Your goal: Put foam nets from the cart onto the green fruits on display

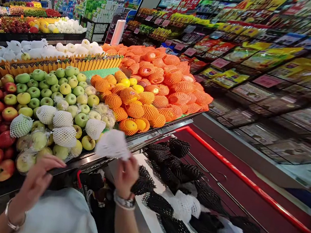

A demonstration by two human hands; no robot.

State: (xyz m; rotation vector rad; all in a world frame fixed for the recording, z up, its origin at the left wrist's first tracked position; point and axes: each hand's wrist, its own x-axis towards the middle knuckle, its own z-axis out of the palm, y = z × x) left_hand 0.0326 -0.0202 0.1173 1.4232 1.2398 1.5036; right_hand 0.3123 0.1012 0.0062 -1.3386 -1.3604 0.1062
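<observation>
Beside smooth apples (33, 92), the right hand (126, 176) pinches a flat white sleeve (112, 144).

- Left forearm (1, 222) slants in from the lower left, leaning rightward
- Left hand (34, 184) is relaxed, its fingers (53, 163) loosely bent and pointing to the right
- Right forearm (129, 229) rises from the bottom edge, tipped slightly left
- Right hand (126, 176) is raised a little higher than the left, its fingers pinched together, slightly blurred
- The two hands stand well apart
</observation>
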